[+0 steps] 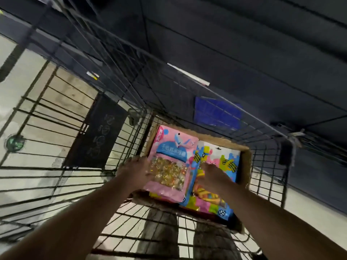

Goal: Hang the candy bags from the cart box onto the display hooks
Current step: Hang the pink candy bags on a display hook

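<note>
The step in hand is the pick-up: both hands are down in the cardboard box [246, 166], which sits in the wire cart [56, 147] at about five o'clock of the view. No bag has yet reached a hook.

The left hand [136, 170] is at the nine o'clock edge of the pink candy bag [169, 152], with its fingertips lapping onto the clear window, so it appears to hold that bag. The pink bag lies on top of the stack, tilted, with its punched hang hole [179, 134] at its twelve o'clock end. The right hand [212, 176] rests on the multicoloured candy bag [228, 162] just beside it at three o'clock. I cannot tell whether its fingers lie flat or pinch the film.

My judgement is that the next move calls for lifting the pink bag clear of the box walls without dragging its neighbour. The hand then needs to turn the hole end upward and bring it to a hook.

Much is hard to read, as motion blur smears the hands, the print and the cart wires. The display hooks cannot be made out in the dark shelving [244, 44] toward twelve o'clock. Lower bags in the box are hidden under the top two, so their number is unknown. The blue panel [217, 113] beyond the box is too blurred to identify.
</note>
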The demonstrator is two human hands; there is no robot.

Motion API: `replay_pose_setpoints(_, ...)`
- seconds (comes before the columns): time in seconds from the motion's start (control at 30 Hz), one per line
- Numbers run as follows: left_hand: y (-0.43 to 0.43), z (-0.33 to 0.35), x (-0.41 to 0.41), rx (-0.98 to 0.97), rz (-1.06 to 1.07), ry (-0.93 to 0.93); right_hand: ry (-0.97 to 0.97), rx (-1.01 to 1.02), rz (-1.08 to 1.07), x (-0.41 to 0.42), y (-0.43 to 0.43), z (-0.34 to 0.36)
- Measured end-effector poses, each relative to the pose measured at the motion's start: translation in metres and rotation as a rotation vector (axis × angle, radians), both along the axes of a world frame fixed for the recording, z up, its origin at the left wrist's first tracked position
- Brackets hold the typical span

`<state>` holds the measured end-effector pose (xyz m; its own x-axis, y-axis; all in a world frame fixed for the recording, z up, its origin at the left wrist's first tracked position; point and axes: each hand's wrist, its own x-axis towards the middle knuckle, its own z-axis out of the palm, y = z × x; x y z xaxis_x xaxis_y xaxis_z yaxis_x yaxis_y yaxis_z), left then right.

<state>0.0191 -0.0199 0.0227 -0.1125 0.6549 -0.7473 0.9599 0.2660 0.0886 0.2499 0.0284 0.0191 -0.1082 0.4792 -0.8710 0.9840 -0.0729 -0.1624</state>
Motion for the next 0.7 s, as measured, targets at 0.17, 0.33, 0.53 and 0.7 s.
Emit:
replay_pose_setpoints(0.17,0.007,-0.033,-0.015,-0.052,0.063,-0.117,0.046,-0.092,-0.277,-0.021,-0.007,-0.04)
replay_pose_setpoints(0.33,0.008,-0.061,-0.015,0.005,0.122,-0.206,0.062,-0.061,-0.593,-0.04,-0.012,-0.074)
replay_pose_setpoints(0.53,0.008,-0.086,-0.013,0.048,0.144,-0.251,0.106,-0.023,-0.96,-0.048,-0.015,-0.094)
replay_pose_setpoints(0.7,0.01,-0.09,-0.006,0.064,0.148,-0.166,0.056,0.046,-0.948,-0.01,-0.026,-0.078)
